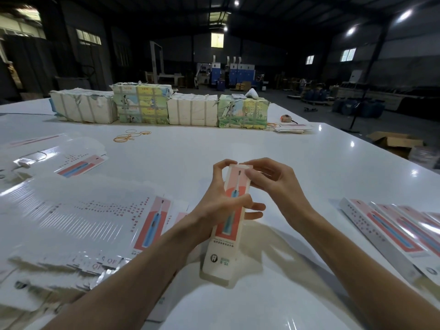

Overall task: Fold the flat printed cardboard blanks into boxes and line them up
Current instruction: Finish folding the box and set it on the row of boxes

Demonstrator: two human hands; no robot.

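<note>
A long printed box [221,253] tilts over the white desk [285,148]. The left hand [221,206] grips its middle and the right hand [273,184] pinches its far end flap. Flat blanks [83,217] spread at left. Folded boxes [392,232] line the right edge. Wrapped bundles [152,103] and rubber bands [129,136] lie beyond.

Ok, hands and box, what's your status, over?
Left grip wrapped round the box middle. Right grip pinching its top flap. Bare table between it and the finished boxes at right.
</note>
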